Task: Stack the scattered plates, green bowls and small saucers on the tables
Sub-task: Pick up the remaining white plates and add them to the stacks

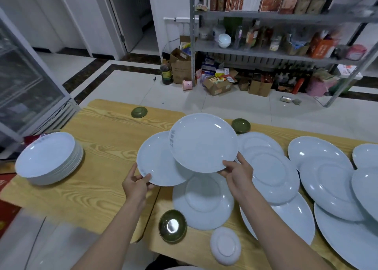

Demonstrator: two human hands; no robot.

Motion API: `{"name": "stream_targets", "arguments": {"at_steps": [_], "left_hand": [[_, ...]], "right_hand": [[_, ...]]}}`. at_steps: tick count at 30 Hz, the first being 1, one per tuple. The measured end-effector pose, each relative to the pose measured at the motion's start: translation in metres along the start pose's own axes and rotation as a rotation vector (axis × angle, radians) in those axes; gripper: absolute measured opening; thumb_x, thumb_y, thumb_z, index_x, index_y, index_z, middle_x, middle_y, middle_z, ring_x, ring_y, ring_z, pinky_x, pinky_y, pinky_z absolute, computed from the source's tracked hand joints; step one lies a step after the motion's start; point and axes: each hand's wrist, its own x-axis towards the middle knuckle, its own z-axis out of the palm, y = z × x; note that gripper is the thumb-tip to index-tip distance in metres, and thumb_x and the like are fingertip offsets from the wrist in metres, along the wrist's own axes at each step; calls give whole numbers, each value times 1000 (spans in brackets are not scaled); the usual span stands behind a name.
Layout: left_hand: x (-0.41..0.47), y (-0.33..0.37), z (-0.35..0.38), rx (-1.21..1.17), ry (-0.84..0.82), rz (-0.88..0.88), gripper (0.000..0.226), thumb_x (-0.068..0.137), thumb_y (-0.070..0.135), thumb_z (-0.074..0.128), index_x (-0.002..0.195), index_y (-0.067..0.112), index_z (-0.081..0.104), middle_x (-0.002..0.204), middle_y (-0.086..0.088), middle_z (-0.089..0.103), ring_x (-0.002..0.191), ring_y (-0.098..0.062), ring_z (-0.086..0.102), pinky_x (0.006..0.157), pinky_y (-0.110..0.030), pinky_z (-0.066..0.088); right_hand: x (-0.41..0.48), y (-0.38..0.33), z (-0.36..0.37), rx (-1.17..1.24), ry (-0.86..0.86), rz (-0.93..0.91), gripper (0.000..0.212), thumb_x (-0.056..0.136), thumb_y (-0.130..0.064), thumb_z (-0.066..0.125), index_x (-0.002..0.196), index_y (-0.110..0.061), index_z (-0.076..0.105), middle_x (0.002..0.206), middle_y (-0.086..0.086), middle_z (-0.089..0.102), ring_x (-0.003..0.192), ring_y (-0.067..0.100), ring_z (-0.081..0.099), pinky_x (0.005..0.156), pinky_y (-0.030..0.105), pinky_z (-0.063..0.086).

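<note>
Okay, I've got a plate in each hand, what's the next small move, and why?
Probably lower the upper plate, held by the right hand, onto the lower plate gripped by the left hand. Both face up and overlap, so they should nest; the pair could then join the plate stack at the left.

pale tiled floor with dark borders — a metal shelving rack (crowded with bottles) against white walls.

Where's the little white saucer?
In the head view, the small white saucer lies at the near edge of the table, just right of the nearest green bowl and in front of an upside-down white plate.
</note>
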Motion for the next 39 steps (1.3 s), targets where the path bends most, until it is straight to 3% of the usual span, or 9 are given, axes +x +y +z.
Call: {"name": "stream_targets", "arguments": {"at_steps": [4, 8, 16, 22, 27, 34, 39], "left_hand": [[17, 5, -25, -23, 30, -25, 76, 82, -14, 67, 147, 15, 42, 94, -11, 67, 83, -21, 67, 53, -26, 59], [41, 13, -51, -54, 44, -52, 76, 82, -15, 66, 148, 15, 42, 88, -10, 63, 88, -28, 66, 51, -27, 59], [98, 24, -97, -55, -6, -97, 77, 82, -14, 66, 148, 17, 41, 98, -13, 67, 97, -28, 66, 61, -35, 61], [126, 24, -120, -28, -63, -124, 74, 83, -15, 64, 146, 17, 43, 93, -12, 68, 95, -26, 66, 63, -36, 59], [140, 25, -136, -33, -94, -140, 72, 85, -16, 62, 146, 18, 44, 114, -17, 67, 105, -33, 65, 58, -33, 61], [154, 20, -153, -53, -143, -191, 58, 93, -8, 56, 142, 22, 49, 115, -11, 68, 95, -31, 70, 64, -37, 62], [160, 20, -161, -47, -161, -214, 55, 96, -4, 54, 144, 21, 47, 123, -14, 65, 99, -33, 69, 68, -39, 62]], "right_hand": [[-2, 21, 25, -49, -47, -8, 54, 85, 18, 51, 125, -17, 63, 112, 5, 73, 102, 29, 69, 70, 39, 60], [-3, 47, 49, -62, -50, -3, 59, 86, 17, 51, 135, -14, 57, 122, 6, 70, 110, 32, 66, 76, 42, 59], [-8, 100, 93, -70, 51, 23, 63, 86, 17, 54, 141, -13, 51, 121, 10, 69, 104, 32, 69, 75, 42, 60], [-10, 139, 121, -81, 84, 44, 59, 85, 18, 56, 136, -13, 55, 111, 8, 73, 106, 36, 68, 90, 50, 56], [-11, 167, 141, -108, 104, 73, 56, 85, 19, 55, 129, -15, 57, 110, 9, 71, 101, 31, 68, 79, 45, 59], [-7, 201, 161, -205, 101, 141, 64, 83, 21, 55, 133, -18, 54, 114, 8, 69, 103, 33, 68, 79, 48, 59], [-1, 216, 167, -285, 96, 200, 69, 81, 21, 58, 138, -18, 52, 117, 11, 69, 103, 32, 68, 78, 45, 60]]}}
